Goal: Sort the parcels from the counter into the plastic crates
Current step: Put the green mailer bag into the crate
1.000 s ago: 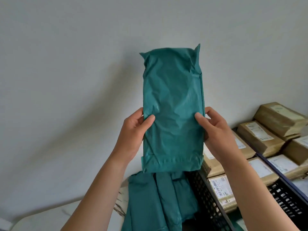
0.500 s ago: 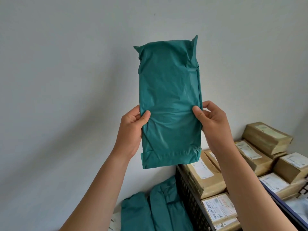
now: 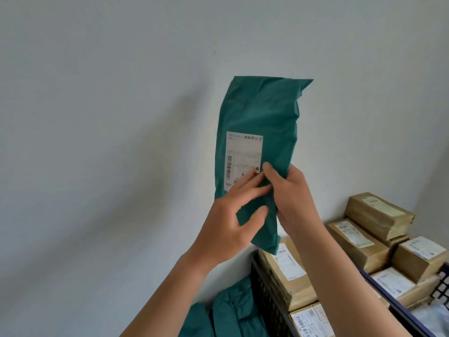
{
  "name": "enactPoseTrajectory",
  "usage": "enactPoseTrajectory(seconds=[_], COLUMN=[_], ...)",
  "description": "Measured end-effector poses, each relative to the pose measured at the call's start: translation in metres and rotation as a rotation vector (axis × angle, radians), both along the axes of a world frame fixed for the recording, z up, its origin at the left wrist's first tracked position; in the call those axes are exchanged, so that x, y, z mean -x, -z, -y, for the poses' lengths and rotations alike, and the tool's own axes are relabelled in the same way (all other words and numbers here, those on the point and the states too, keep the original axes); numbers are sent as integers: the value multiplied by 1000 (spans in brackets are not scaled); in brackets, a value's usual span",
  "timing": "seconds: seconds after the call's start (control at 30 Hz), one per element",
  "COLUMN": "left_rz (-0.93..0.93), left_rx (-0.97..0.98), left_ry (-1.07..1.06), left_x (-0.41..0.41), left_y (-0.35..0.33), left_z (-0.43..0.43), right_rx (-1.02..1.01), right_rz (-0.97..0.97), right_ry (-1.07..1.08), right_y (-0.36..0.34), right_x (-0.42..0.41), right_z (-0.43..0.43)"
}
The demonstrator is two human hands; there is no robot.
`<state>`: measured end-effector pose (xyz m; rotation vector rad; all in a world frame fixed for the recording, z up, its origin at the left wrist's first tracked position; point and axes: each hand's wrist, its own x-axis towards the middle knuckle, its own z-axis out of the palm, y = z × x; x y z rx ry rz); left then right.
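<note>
Soft, even daylight fills the view, bright enough but with muted colours. The pale wall [image 3: 97,117] carries a broad shadow with blurred edges. It runs down and to the left from the green parcel [image 3: 257,113] and the arms, so the light arrives from the right. The left hand [image 3: 228,222] has its fingers smeared by motion blur, and the print on the white label [image 3: 243,154] is too soft to read. At lower right the brown parcels [image 3: 379,212] look slightly soft, and the dark crate [image 3: 264,288] leans and stretches toward the corner — wide-angle distortion.
</note>
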<state>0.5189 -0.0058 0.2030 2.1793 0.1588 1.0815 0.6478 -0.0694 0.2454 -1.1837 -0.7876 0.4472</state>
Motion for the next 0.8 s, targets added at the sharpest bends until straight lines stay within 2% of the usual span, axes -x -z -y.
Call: enactPoseTrajectory(seconds=[0.1, 0.17, 0.27, 0.33, 0.4, 0.47, 0.53, 0.6, 0.67, 0.73, 0.8], left_rz=[147, 194, 81, 25, 25, 25, -34, -158, -336, -504, -640], left_rx=[17, 161, 572, 646, 620, 533, 361, 147, -60, -311, -524], left_ry=[-222, -359, -120, -45, -69, -152, -260, -340, -395, -448, -449], left_x=[8, 12, 18, 19, 19, 21, 28, 33, 35, 32, 26], left_y=[-4, -11, -23, -23, -20, -23, -33, -50, -71, -93, -113], left_z=[-14, -26, -35, -30, -28, -34, -48, -62, -67, -63, -55], right_rx=[26, 20, -2, 12, 26, 0, -28, -37, -72, 30, 327], right_rz=[-86, -126, -179, -169, -150, -119, 24, 355, 716, 1021, 1164], right_ry=[-23, -67, -143, -148, -156, -141, 43, 407, 605, 482, 227], right_y=[-9, -12, -14, -12, -13, -16, -19, -25, -34, -46, -51], right_x=[-20, -27, -31, -29, -29, -32, -42, -53, -58, -54, -44], right_z=[6, 10, 14, 14, 16, 20, 28, 42, 54, 57, 49])
